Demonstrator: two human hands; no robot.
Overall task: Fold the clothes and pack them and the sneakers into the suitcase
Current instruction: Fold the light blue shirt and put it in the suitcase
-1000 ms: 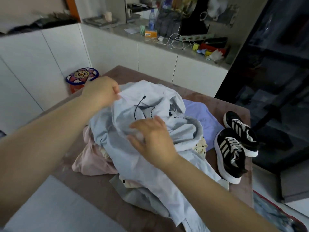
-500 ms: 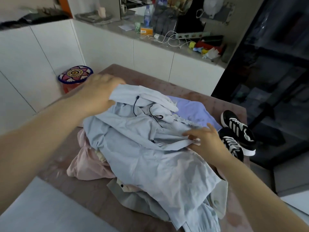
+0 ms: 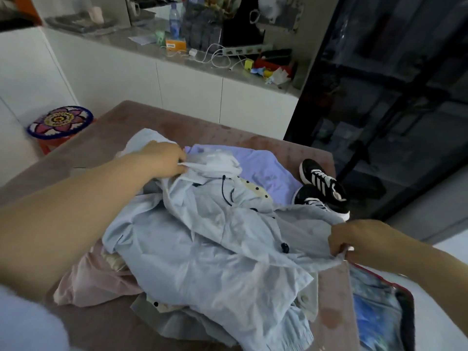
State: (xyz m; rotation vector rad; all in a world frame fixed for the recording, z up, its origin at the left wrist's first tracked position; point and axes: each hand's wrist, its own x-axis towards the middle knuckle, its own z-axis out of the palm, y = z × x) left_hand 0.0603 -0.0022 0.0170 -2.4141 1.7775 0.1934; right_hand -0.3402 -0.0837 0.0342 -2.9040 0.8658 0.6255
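Nearest, at the lower right, a blue-patterned thing with a red edge (image 3: 379, 312) lies below the right rim of the brown-pink surface (image 3: 164, 117); I cannot tell whether it is the suitcase. The right hand (image 3: 354, 240) hangs just over that rim, its fingers curled tight round an edge of the light blue jacket (image 3: 202, 249). The jacket lies spread on top of the heap of clothes in the middle of the surface, with dark drawcords and a dark toggle showing on its front. Under it, a pink garment (image 3: 93, 279) sticks out at the left and a grey garment (image 3: 152, 317) at the near side. Farther on, the left hand (image 3: 164, 160) reaches across from the left and pinches the jacket's pale fabric near its hood end, so that the cloth runs between the 2 hands. Beside the hood lie a cream piece with dark dots (image 3: 253, 188) and a lilac shirt (image 3: 266, 168). The 2 black sneakers (image 3: 320, 177) with white stripes stand side by side on the far right part of the surface, the nearer one partly covered by the jacket. Beyond, a flower-patterned stool (image 3: 59, 120) stands at the left, and a water bottle (image 3: 173, 20) and white cables (image 3: 217, 57) sit on the far ledge over white cabinets
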